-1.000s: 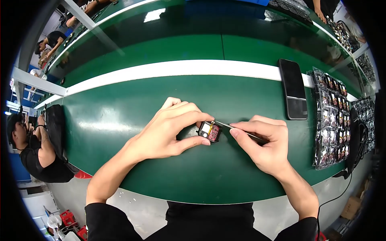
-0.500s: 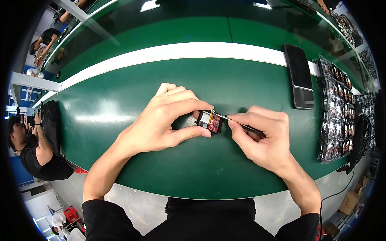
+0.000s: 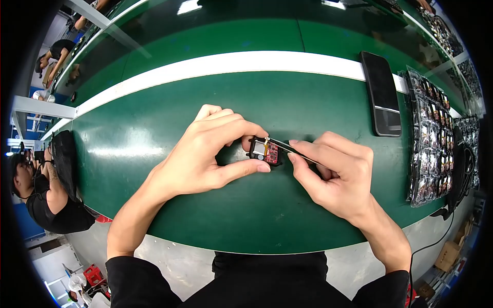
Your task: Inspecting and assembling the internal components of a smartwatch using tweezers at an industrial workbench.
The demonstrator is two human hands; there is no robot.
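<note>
My left hand (image 3: 205, 156) pinches a small black device housing (image 3: 261, 157) between thumb and fingers, just above the green table. Inside the open housing lie a red circuit board (image 3: 272, 154), a silvery rectangular part and a yellowish strip. From the right, my right hand (image 3: 339, 172) grips slim metal tweezers (image 3: 283, 146) between thumb and index finger. Their tips touch or nearly touch the top edge of the housing, close to my left index fingertip. Whether anything is between the tips is too small to tell.
A black phone (image 3: 381, 97) lies at the right across the white strip (image 3: 246, 62). Beside it sit clear plastic trays (image 3: 431, 149) with several small parts, and a black cable (image 3: 465, 164). A person (image 3: 49, 190) in black sits at the left end of the green table (image 3: 231, 220).
The housing and my left fingertips have shifted slightly left and up. My right hand has tilted the tweezers a little, keeping their tips at the housing's upper edge.
</note>
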